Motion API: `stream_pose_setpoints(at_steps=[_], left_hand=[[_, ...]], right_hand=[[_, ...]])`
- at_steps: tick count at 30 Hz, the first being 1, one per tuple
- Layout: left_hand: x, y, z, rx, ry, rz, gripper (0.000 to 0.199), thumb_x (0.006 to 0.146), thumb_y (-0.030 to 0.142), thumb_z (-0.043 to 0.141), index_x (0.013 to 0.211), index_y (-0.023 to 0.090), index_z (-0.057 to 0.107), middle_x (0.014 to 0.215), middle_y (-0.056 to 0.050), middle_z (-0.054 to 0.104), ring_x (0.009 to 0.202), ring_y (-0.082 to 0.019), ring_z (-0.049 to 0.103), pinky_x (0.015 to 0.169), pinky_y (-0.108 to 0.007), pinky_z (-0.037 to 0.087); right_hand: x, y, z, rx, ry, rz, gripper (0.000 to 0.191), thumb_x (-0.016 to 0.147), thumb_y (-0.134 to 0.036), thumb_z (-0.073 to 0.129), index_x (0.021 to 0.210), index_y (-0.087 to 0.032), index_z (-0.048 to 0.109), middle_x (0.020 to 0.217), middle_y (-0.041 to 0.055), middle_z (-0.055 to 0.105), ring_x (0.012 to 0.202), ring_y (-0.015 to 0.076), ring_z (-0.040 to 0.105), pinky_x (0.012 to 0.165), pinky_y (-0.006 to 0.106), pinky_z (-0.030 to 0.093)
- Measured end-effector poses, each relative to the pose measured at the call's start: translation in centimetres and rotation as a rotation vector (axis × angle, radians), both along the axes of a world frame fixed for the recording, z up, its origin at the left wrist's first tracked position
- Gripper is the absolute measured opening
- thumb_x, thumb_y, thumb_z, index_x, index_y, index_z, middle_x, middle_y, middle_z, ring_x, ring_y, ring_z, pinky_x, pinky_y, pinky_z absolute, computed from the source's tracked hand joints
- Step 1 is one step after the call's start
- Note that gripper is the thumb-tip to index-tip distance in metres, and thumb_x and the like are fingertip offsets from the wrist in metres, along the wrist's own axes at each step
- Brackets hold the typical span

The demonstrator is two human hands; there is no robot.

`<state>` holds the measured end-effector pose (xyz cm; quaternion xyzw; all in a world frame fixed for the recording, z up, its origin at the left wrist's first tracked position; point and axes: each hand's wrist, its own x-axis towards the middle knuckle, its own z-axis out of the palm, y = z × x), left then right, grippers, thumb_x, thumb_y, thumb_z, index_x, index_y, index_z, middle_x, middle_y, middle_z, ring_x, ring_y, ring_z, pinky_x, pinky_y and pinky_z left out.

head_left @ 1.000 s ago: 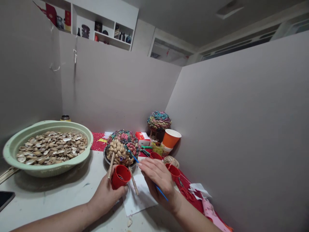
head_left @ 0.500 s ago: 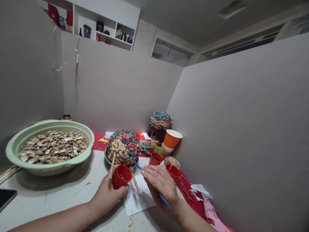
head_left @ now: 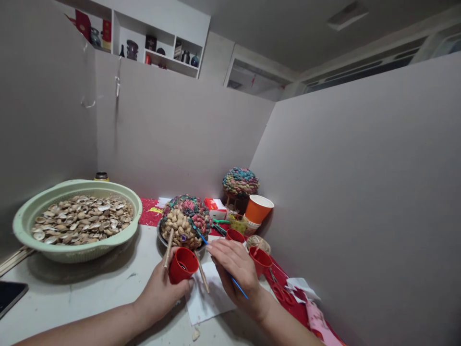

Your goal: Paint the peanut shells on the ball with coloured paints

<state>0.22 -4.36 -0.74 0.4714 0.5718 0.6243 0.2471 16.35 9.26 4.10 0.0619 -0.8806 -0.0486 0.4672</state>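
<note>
A red cup [head_left: 184,265] with dark liquid in the bottom is gripped by my left hand [head_left: 158,288]. My right hand [head_left: 236,271] is closed around a thin blue paintbrush [head_left: 239,288]. The brush's tip meets the surface of a dome covered in peanut shells [head_left: 176,223]. Part of that dome is bare tan, the rest painted red, green and purple. It rests in a metal bowl [head_left: 158,234], and two sticks [head_left: 202,274] jut from it towards me. White paper [head_left: 212,305] lies beneath my hands.
A green basket of empty shells [head_left: 21,226] stands at left, near a phone [head_left: 12,294]. At right are more red cups [head_left: 260,259], twine [head_left: 258,243], red scissors [head_left: 281,293], an orange cup [head_left: 257,209] and a second painted dome [head_left: 240,181]. Grey partitions [head_left: 345,192] enclose the table.
My right hand has shifted slightly left, and the brush tip has moved up and left over the dome. My left hand keeps hold of the cup. The whole view has shifted slightly.
</note>
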Motion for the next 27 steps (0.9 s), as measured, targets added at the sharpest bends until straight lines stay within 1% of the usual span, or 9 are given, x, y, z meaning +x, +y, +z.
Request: stream_pose_setpoints(at_steps=[4,6,9,11,14,17,23,25,27], left_hand=[[0.1,-0.1,0.4,-0.022,-0.028,0.003,0.045,0.067,0.014,0.064,0.111,0.019,0.057,0.109,-0.004,0.070,0.103,-0.023,0.063,0.095,-0.036,0.048],[0.3,-0.1,0.7,-0.039,-0.027,0.017,0.044,0.065,0.014,0.065,0.108,0.019,0.057,0.106,-0.004,0.070,0.100,-0.023,0.063,0.093,-0.036,0.049],[0.5,-0.2,1.0,-0.044,-0.028,0.024,0.043,0.064,0.014,0.065,0.106,0.020,0.058,0.103,-0.003,0.070,0.098,-0.022,0.064,0.092,-0.036,0.049],[0.5,-0.3,1.1,-0.042,-0.029,0.015,0.043,0.064,0.013,0.064,0.106,0.021,0.058,0.104,-0.002,0.070,0.099,-0.022,0.064,0.093,-0.035,0.049],[0.4,-0.2,1.0,-0.033,0.007,-0.008,0.045,0.065,0.011,0.063,0.109,0.021,0.058,0.106,-0.002,0.070,0.102,-0.021,0.064,0.095,-0.034,0.048],[0.4,-0.2,0.8,-0.025,0.052,-0.004,0.046,0.065,0.009,0.062,0.109,0.021,0.058,0.106,-0.001,0.070,0.102,-0.021,0.063,0.096,-0.034,0.047],[0.4,-0.4,0.5,-0.021,0.086,0.013,0.050,0.063,0.008,0.063,0.111,0.020,0.058,0.108,-0.002,0.070,0.103,-0.022,0.063,0.094,-0.032,0.047],[0.4,-0.5,0.4,-0.020,0.097,0.011,0.051,0.062,0.007,0.064,0.111,0.021,0.058,0.107,-0.002,0.070,0.102,-0.022,0.063,0.094,-0.032,0.047],[0.3,-0.4,0.5,-0.019,0.105,0.012,0.051,0.062,0.006,0.063,0.110,0.021,0.059,0.106,-0.001,0.070,0.101,-0.022,0.063,0.093,-0.032,0.047]], right_hand=[[1.6,-0.3,-0.4,-0.011,-0.033,-0.016,0.048,0.086,-0.001,0.055,0.131,-0.018,0.057,0.112,0.0138,0.074,0.107,0.0269,0.068,0.087,0.044,0.053],[2.3,-1.0,-0.2,-0.053,-0.034,-0.008,0.045,0.086,0.000,0.055,0.127,-0.018,0.058,0.109,0.0131,0.075,0.105,0.0259,0.069,0.087,0.043,0.053],[2.8,-2.4,0.3,-0.235,-0.008,0.028,0.037,0.086,-0.001,0.054,0.117,-0.020,0.060,0.102,0.0103,0.074,0.098,0.0228,0.069,0.087,0.039,0.053],[2.8,-3.2,0.6,-0.375,0.005,0.049,0.028,0.088,-0.004,0.053,0.109,-0.021,0.061,0.097,0.0079,0.073,0.093,0.0207,0.069,0.084,0.035,0.054],[2.4,-3.8,1.1,-0.488,-0.065,0.064,0.017,0.092,-0.009,0.055,0.099,-0.022,0.063,0.088,0.0048,0.071,0.082,0.0184,0.067,0.076,0.031,0.054],[1.7,-3.6,1.4,-0.488,-0.155,0.070,0.013,0.092,-0.011,0.058,0.096,-0.022,0.064,0.085,0.0034,0.072,0.077,0.0176,0.065,0.072,0.031,0.051],[0.8,-2.9,1.4,-0.464,-0.337,0.105,0.014,0.091,-0.013,0.062,0.099,-0.024,0.068,0.086,0.0032,0.075,0.079,0.0180,0.067,0.077,0.033,0.048],[0.8,-2.8,1.5,-0.466,-0.370,0.114,0.013,0.092,-0.014,0.062,0.098,-0.024,0.069,0.084,0.0029,0.074,0.076,0.0177,0.067,0.077,0.033,0.048],[0.8,-2.7,1.7,-0.482,-0.350,0.114,0.013,0.093,-0.016,0.061,0.098,-0.024,0.069,0.084,0.0031,0.074,0.076,0.0177,0.067,0.076,0.033,0.049]])
